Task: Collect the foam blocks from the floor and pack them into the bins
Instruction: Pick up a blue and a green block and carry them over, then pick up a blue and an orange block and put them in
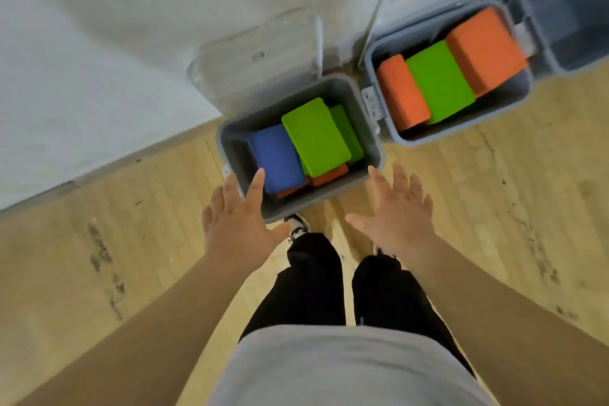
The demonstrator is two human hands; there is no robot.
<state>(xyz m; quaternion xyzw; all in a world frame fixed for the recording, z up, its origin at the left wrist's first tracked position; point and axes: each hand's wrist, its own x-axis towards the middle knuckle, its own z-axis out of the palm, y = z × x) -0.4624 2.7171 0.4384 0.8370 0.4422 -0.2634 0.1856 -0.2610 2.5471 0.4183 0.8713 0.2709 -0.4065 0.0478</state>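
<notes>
Standing on a wooden floor point(131, 241), a person holds both hands out over open grey bins set against a white wall point(99, 43), gripping nothing. The left hand point(237, 217) reaches over the near-left corner of the nearer bin point(230, 148), its fingers point(257, 184) straight and spread. The right hand point(398, 217) hovers off that bin's right side, fingers likewise released.

Inside the nearer bin a blue block point(276, 161) lies at left. A green block point(314, 137) sits tilted across the middle over a second green block point(346, 128), with an orange block point(329, 175) showing beneath, all below the rim.

The farther bin point(461, 133), just beside it to the right, holds three blocks side by side: a small orange slab point(402, 92), a lime slab point(440, 82) and a large orange slab point(484, 49). A clear lid point(257, 56) leans on the wall behind the nearer bin.
</notes>
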